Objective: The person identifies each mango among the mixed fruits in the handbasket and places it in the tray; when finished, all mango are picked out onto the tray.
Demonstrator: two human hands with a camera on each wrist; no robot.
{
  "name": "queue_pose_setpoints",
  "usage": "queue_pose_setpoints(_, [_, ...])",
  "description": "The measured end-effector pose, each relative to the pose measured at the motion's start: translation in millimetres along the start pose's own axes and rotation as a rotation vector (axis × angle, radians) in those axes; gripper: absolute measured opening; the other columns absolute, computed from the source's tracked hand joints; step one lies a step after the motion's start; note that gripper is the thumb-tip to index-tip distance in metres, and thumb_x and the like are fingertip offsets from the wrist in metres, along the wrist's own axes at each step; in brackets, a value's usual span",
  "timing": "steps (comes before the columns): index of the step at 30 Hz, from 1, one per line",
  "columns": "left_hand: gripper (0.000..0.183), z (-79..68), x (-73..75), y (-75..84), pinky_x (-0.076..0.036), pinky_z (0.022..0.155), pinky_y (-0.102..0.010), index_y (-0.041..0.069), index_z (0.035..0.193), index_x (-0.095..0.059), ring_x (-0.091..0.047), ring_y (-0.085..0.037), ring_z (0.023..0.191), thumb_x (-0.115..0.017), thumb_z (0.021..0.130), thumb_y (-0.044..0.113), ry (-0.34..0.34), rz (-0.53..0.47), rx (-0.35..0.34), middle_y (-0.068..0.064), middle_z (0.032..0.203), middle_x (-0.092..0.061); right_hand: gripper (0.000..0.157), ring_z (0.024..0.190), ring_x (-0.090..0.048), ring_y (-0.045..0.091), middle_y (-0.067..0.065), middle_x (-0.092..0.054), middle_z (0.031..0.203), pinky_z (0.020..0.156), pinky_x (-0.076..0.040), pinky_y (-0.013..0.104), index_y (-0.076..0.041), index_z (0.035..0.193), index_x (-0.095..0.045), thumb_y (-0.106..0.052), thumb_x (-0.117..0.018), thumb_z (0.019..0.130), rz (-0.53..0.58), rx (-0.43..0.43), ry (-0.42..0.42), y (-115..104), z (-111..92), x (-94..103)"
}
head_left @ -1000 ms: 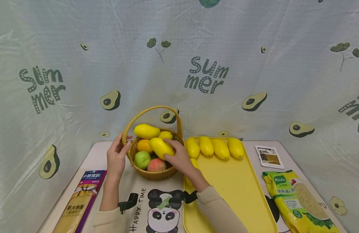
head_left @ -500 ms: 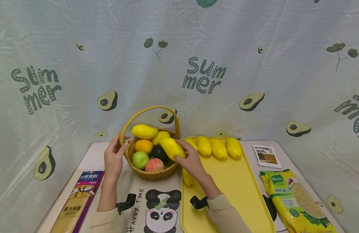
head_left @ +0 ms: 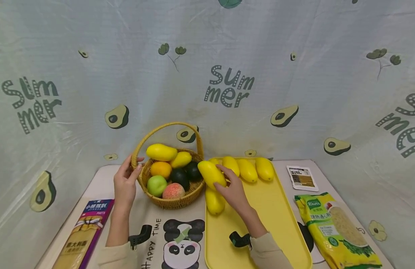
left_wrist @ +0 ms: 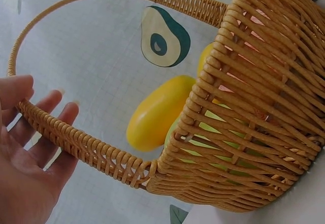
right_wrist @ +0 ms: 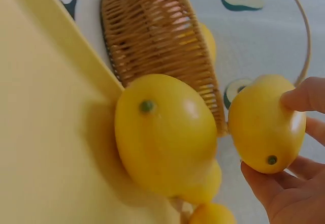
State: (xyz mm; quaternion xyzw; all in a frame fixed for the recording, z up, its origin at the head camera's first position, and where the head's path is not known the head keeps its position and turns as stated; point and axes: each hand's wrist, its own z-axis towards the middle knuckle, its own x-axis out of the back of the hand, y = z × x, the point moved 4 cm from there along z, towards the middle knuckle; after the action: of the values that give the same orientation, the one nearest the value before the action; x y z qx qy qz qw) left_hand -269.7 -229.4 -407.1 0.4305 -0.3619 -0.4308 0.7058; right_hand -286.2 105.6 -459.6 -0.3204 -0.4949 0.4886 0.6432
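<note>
A yellow mango [head_left: 209, 172] is pinched in my right hand [head_left: 233, 188], above the left edge of the yellow tray [head_left: 258, 228] and just right of the wicker basket [head_left: 175, 203]. In the right wrist view, thumb and fingers hold the mango [right_wrist: 266, 127] from both sides. My left hand [head_left: 125, 185] grips the base of the basket's handle [left_wrist: 91, 148]. Inside the basket lie a green apple [head_left: 156, 186], a peach [head_left: 174, 191], an orange fruit [head_left: 160, 170], two dark avocados [head_left: 179, 178] and a mango [head_left: 181, 160]. Another mango [head_left: 161, 152] rests high at the back rim.
Several mangoes [head_left: 247, 170] line the tray's far end, and one mango [head_left: 215, 201] lies along its left side. A pasta packet [head_left: 83, 233] is at the left. To the right are a Knorr bag [head_left: 338, 231] and a small white-edged pack [head_left: 302, 178]. A printed curtain [head_left: 207, 93] hangs behind.
My right hand has carried the mango rightward out of the basket to above the tray's edge, uncovering the dark avocados. The left hand stays at the handle. The view has shifted slightly right.
</note>
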Motion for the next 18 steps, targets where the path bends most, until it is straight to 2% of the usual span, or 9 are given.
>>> queue_pose_setpoints(6, [0.040,0.1,0.5,0.1,-0.044,0.097,-0.007,0.023,0.143,-0.052,-0.062,0.002,0.110,-0.052,0.104,0.026,0.005,-0.011,-0.003,-0.003,0.127,-0.064,0.057,0.124,-0.058,0.034,0.007,-0.054,0.145,0.096,-0.053,0.049,-0.024,0.142,-0.055,-0.015,-0.074,0.088,-0.005,-0.022,0.023,5.9,-10.8,11.1])
queue_pose_setpoints(13, [0.042,-1.3,0.9,1.4,-0.043,0.099,-0.009,0.023,0.145,-0.050,-0.060,0.002,0.111,-0.051,0.104,0.027,-0.009,0.010,0.003,-0.005,0.130,-0.062,0.056,0.123,-0.059,0.032,0.004,-0.055,0.145,0.095,-0.054,0.046,-0.025,0.142,-0.053,-0.016,-0.072,0.090,-0.030,-0.081,0.059,16.3,-25.9,26.3])
queue_pose_setpoints(18, [0.042,-1.2,0.3,1.4,-0.044,0.100,-0.009,0.025,0.146,-0.049,-0.060,0.003,0.112,-0.051,0.104,0.028,-0.012,0.015,0.005,-0.006,0.130,-0.062,0.056,0.119,-0.060,0.032,0.007,-0.057,0.141,0.097,-0.052,0.049,-0.021,0.141,-0.054,-0.015,-0.073,0.089,-0.114,-0.125,0.082,24.4,-34.9,36.9])
